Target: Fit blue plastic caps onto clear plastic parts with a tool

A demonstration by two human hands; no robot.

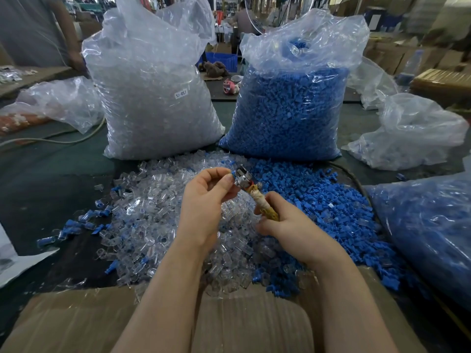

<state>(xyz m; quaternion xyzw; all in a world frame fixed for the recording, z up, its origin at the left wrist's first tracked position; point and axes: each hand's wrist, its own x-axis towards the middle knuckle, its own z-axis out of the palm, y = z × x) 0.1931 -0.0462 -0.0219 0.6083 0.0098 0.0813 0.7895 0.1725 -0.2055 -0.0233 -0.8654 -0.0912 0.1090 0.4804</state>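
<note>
My right hand point(288, 225) grips the tape-wrapped handle of a small tool point(251, 192), whose metal head points up and left. My left hand point(206, 197) pinches a small piece with a blue cap point(232, 174) against that metal head. Below my hands lies a heap of loose clear plastic parts point(158, 212). A heap of loose blue caps point(326, 212) spreads to the right of it. Several pieces with blue caps on clear parts point(84, 224) lie scattered at the left of the heap.
Two tall plastic bags stand behind the heaps: clear parts point(155, 98) on the left, blue caps point(288, 110) on the right. Another bag of blue pieces point(428, 225) lies at the right. A cardboard box flap point(249, 324) lies under my forearms. A person's arm point(68, 39) is at the far left.
</note>
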